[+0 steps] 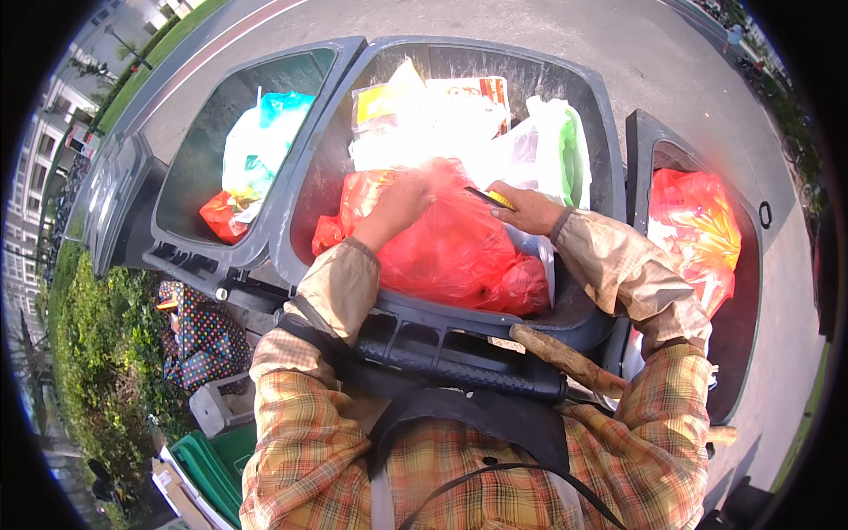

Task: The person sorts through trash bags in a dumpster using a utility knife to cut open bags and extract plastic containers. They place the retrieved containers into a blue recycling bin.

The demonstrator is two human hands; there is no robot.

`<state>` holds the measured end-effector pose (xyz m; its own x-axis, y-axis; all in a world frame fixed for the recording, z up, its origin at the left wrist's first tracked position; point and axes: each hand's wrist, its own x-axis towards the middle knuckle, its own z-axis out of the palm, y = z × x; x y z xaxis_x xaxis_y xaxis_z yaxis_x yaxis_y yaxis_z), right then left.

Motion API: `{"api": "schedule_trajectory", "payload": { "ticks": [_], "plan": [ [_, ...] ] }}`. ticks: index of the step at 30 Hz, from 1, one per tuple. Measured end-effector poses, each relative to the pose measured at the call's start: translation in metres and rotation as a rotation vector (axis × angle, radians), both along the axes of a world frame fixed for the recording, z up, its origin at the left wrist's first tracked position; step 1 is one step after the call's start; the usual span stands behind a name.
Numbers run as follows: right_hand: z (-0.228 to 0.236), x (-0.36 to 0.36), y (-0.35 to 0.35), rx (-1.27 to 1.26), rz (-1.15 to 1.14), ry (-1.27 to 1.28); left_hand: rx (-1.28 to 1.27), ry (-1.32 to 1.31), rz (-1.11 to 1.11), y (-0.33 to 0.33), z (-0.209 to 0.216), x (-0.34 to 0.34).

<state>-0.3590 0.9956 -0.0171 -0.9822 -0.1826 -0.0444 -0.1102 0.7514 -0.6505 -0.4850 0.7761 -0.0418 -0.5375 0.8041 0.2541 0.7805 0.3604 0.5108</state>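
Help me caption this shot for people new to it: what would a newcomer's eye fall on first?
Probably the large red plastic bag in the middle bin, with the left hand on it and the right hand holding a yellow-and-black tool beside it. Next, the teal-and-white bag in the left bin and the sunlit reddish bag in the right bin.

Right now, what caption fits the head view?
Left hand gripping red bag in middle bin; right hand holding pointed yellow tool.

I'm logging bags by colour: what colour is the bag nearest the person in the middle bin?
The bag is red, best seen in the head view.
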Motion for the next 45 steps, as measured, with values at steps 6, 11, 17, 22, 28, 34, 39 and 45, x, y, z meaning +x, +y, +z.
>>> {"api": "schedule_trajectory", "payload": {
  "ticks": [6, 11, 17, 22, 28, 34, 39, 45],
  "plan": [
    [-0.003, -0.023, -0.031, 0.631, 0.174, 0.230, 0.133, 0.149, 0.027, -0.005, -0.010, 0.000],
    [-0.035, -0.052, -0.037, 0.673, 0.039, 0.236, -0.017, -0.006, 0.066, -0.004, 0.002, 0.003],
    [-0.082, -0.080, 0.059, 0.815, -0.433, -0.255, -0.445, -0.132, -0.016, -0.017, 0.021, -0.004],
    [-0.038, -0.075, 0.044, 0.422, -0.341, -0.039, -0.723, -0.060, -0.016, -0.016, 0.016, 0.003],
    [-0.029, -0.060, -0.042, -0.105, -0.162, 0.192, -0.726, -0.166, -0.026, -0.016, 0.050, 0.004],
    [-0.043, -0.062, -0.064, 0.205, -0.228, 0.188, -0.891, -0.136, 0.207, -0.024, 0.023, -0.018],
    [-0.029, -0.087, -0.003, 0.159, -0.357, 0.133, -0.661, -0.204, 0.338, -0.010, 0.027, 0.005],
    [-0.037, -0.091, 0.053, 0.021, -0.449, 0.203, -0.583, -0.120, 0.316, 0.001, 0.007, 0.007]
  ]
}}
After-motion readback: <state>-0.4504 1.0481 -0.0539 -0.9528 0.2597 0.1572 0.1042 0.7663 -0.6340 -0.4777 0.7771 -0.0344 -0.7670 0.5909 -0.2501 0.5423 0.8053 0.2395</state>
